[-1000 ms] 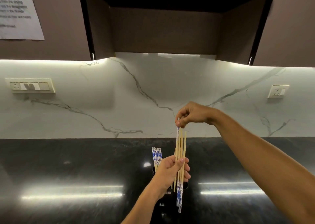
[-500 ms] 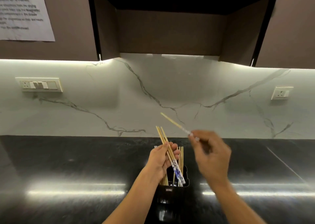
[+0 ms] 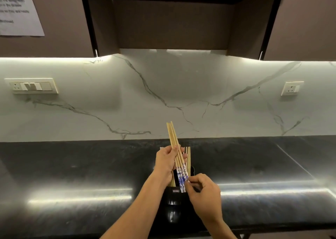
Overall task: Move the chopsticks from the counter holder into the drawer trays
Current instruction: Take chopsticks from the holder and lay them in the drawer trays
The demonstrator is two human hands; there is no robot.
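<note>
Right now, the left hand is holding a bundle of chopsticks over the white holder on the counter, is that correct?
Not quite: the holder is black, not white, as the head view shows. The left hand does hold the chopsticks over it on the counter.

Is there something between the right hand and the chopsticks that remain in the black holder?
Yes. The bundle gripped in the left hand slants across the holder, in front of the remaining chopsticks. The right hand is at that bundle's patterned ends.
</note>
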